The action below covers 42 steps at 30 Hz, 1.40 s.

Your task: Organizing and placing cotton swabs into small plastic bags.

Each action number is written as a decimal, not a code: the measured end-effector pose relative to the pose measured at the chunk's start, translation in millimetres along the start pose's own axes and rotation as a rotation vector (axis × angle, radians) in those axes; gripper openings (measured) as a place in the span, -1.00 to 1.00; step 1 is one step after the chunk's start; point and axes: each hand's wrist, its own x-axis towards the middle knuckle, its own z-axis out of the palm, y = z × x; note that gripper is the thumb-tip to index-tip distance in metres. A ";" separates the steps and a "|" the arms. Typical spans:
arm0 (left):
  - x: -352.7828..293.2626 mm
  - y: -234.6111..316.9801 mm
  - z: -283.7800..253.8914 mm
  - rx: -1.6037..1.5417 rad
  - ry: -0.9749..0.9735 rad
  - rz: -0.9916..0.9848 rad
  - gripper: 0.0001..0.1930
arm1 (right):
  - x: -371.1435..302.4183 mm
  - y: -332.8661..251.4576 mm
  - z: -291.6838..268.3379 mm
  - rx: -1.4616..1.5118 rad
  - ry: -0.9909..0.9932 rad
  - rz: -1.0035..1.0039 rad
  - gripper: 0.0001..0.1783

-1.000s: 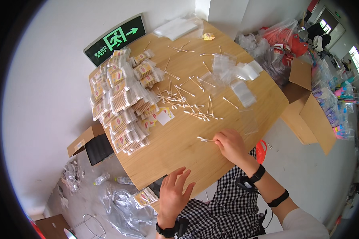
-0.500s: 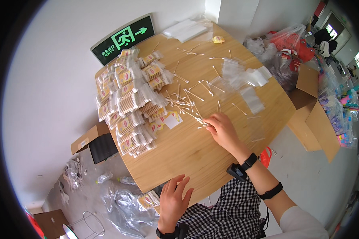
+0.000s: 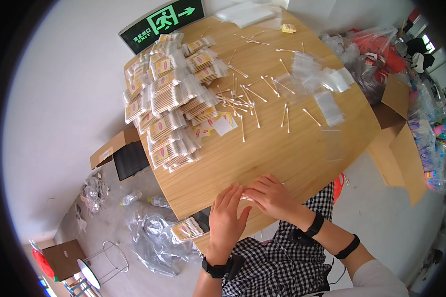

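Observation:
Both hands meet over the near part of the wooden table (image 3: 292, 158). My right hand (image 3: 267, 198) is closed around a few cotton swabs (image 3: 245, 197); only their white tips show between the fingers. My left hand (image 3: 225, 220) has its fingers stretched out and thumb apart, its fingertips touching the swabs beside the right hand. Several loose cotton swabs (image 3: 240, 103) lie scattered farther up the table. Left of them is a large heap of clear swab packets (image 3: 166, 94) with yellow labels. One more swab packet (image 3: 187, 229) sits by the near left edge.
Empty clear bags (image 3: 328, 108) lie at the right, and a stack of plastic sheets (image 3: 245, 14) at the far edge. Small yellow cards (image 3: 288, 28) lie nearby. Open cardboard boxes (image 3: 399, 143) stand right of the table. A green exit sign (image 3: 161, 22) leans behind the heap.
My right hand has drawn back from the loose swabs toward me with a few in it. My left hand has moved up and right to meet it. The view has shifted slightly.

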 end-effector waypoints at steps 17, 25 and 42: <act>-8.3 -5.4 24.2 0.123 0.155 0.079 -0.72 | 32.1 140.0 -66.2 -0.451 0.281 0.692 -0.71; -11.8 -8.9 27.6 0.111 0.146 0.088 -0.65 | 28.6 116.3 -50.6 0.026 0.335 0.424 -0.83; -11.9 18.2 74.5 0.517 -0.127 -0.018 0.04 | -26.3 13.3 -39.3 0.203 0.345 0.457 -0.79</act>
